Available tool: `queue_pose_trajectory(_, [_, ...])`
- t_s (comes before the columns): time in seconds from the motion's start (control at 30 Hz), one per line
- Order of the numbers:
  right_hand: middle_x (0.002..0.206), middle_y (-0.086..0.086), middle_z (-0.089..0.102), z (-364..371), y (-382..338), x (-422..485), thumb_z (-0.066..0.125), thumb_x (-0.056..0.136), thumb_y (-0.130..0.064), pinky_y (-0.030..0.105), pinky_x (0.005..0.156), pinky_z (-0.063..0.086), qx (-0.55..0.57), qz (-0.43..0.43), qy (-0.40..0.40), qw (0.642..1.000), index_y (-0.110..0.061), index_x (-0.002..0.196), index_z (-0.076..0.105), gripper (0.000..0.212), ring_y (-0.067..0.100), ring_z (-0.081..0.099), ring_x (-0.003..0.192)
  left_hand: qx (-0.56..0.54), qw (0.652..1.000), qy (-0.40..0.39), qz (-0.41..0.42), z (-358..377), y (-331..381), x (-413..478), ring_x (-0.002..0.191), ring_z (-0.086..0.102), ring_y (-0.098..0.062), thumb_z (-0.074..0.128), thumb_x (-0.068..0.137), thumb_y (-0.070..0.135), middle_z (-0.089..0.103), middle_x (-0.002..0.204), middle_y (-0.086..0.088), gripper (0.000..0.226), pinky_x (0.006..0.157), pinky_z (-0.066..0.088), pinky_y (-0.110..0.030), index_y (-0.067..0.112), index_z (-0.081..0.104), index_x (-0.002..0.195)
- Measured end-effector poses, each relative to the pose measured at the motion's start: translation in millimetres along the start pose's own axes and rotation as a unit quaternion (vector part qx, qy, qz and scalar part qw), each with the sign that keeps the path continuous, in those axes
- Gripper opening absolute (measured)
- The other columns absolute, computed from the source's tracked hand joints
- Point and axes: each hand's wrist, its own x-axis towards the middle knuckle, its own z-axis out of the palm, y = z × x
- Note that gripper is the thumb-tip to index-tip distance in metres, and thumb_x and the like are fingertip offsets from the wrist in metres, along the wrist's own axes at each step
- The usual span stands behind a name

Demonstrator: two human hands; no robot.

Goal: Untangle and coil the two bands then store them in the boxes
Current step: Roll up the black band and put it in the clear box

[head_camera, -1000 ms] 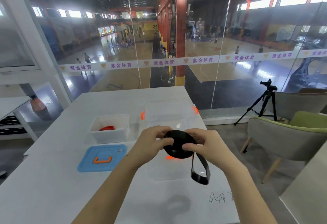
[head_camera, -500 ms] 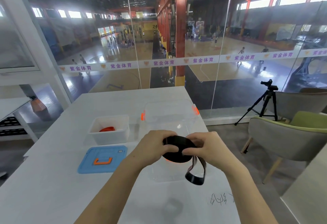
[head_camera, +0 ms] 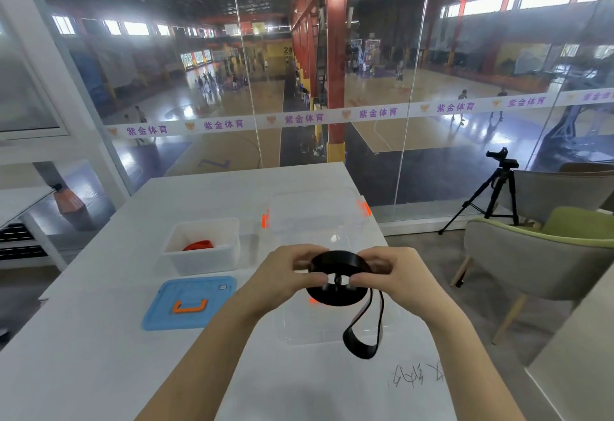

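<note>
A black band (head_camera: pixel 338 278) is wound into a thick coil and held above the table between both hands. My left hand (head_camera: pixel 285 276) grips its left side, my right hand (head_camera: pixel 395 274) its right side. A loose loop of the band (head_camera: pixel 363 337) hangs down below the coil. A red band (head_camera: pixel 198 245) lies coiled inside a white box (head_camera: pixel 202 244) at the left. A clear box (head_camera: pixel 315 218) with orange clips stands behind my hands, and its clear lid (head_camera: pixel 332 324) lies on the table under the coil.
A blue lid (head_camera: pixel 191 301) with an orange handle lies in front of the white box. The white table (head_camera: pixel 83 354) ends at a glass wall. A green-cushioned chair (head_camera: pixel 538 254) and a camera tripod (head_camera: pixel 491 194) stand to the right. Pen scribbles (head_camera: pixel 418 377) mark the table.
The coil has turned in my hands from face-on to nearly flat. The hanging loop has swung and now hangs lower to the right.
</note>
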Motion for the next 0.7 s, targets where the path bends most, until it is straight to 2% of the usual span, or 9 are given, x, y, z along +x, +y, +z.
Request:
queue_pose_trajectory(0.07, [0.090,-0.003,0.084,2.7,0.3,1.9,0.092,0.077,-0.016,0.047,0.095,0.063,-0.023,-0.006,-0.007,1.000,-0.028,0.098,0.084,0.025,0.014,0.081,0.091,0.072,0.997,-0.007,0.011,2.1,5.5,3.1,0.115,0.067,0.001,0.078,0.083,0.028,0.075,0.117,0.017,0.038,0.106,0.052,-0.034,0.037,0.073,0.120])
queue_pose_trajectory(0.13, [0.090,-0.003,0.084,5.6,1.2,3.7,0.091,0.077,-0.020,0.048,0.094,0.063,-0.036,-0.017,-0.010,0.999,-0.030,0.097,0.084,0.024,0.015,0.080,0.092,0.107,0.994,-0.009,0.028,5.7,10.3,5.7,0.102,0.071,-0.005,0.073,0.086,0.027,0.077,0.101,0.013,0.022,0.095,0.056,-0.034,0.035,0.077,0.107])
queue_pose_trajectory(0.2, [0.093,-0.002,0.084,5.5,2.7,4.7,0.091,0.078,-0.015,0.047,0.097,0.062,-0.011,-0.017,-0.007,1.000,-0.029,0.099,0.084,0.026,0.016,0.081,0.093,0.100,0.994,0.001,0.037,7.3,10.6,6.4,0.092,0.073,-0.011,0.070,0.089,0.022,0.076,0.090,0.007,0.014,0.087,0.057,-0.036,0.031,0.076,0.098])
queue_pose_trajectory(0.27, [0.097,-0.002,0.085,1.2,5.6,4.8,0.091,0.079,-0.010,0.045,0.100,0.061,0.018,-0.007,-0.006,1.000,-0.028,0.103,0.084,0.031,0.017,0.081,0.096,0.054,0.998,0.016,0.034,7.1,6.9,6.3,0.090,0.074,-0.017,0.067,0.092,0.015,0.076,0.090,0.001,0.015,0.084,0.058,-0.036,0.027,0.076,0.098])
queue_pose_trajectory(0.37, [0.102,-0.002,0.085,-7.0,13.1,3.3,0.089,0.081,-0.004,0.045,0.105,0.060,0.052,0.009,0.006,0.999,-0.023,0.110,0.082,0.035,0.016,0.081,0.102,-0.085,0.995,0.051,-0.004,4.9,0.9,5.3,0.099,0.075,-0.022,0.065,0.098,0.012,0.076,0.105,-0.004,0.018,0.091,0.063,-0.043,0.024,0.077,0.105])
queue_pose_trajectory(0.43, [0.102,-0.002,0.085,-9.4,16.2,2.6,0.088,0.082,-0.003,0.046,0.105,0.060,0.054,0.009,0.020,0.998,-0.021,0.110,0.082,0.033,0.017,0.081,0.101,-0.122,0.991,0.047,-0.017,4.6,-0.4,6.0,0.103,0.075,-0.021,0.064,0.100,0.013,0.075,0.112,-0.002,0.019,0.093,0.062,-0.045,0.025,0.077,0.107])
queue_pose_trajectory(0.57, [0.098,-0.002,0.085,-11.2,17.3,2.3,0.088,0.083,-0.006,0.048,0.103,0.061,0.039,0.001,0.029,0.999,-0.023,0.104,0.084,0.028,0.019,0.081,0.097,-0.074,0.997,0.000,-0.023,1.8,-0.2,7.9,0.107,0.074,-0.017,0.065,0.099,0.014,0.075,0.115,0.003,0.022,0.097,0.060,-0.044,0.025,0.073,0.116])
queue_pose_trajectory(0.7, [0.094,-0.002,0.085,-7.6,10.8,3.2,0.088,0.084,-0.010,0.047,0.100,0.062,0.014,-0.002,-0.007,1.000,-0.026,0.102,0.085,0.024,0.018,0.081,0.094,0.056,0.998,0.004,-0.011,0.7,5.4,9.7,0.115,0.067,-0.002,0.077,0.086,0.030,0.073,0.120,0.017,0.043,0.107,0.052,-0.038,0.039,0.069,0.128])
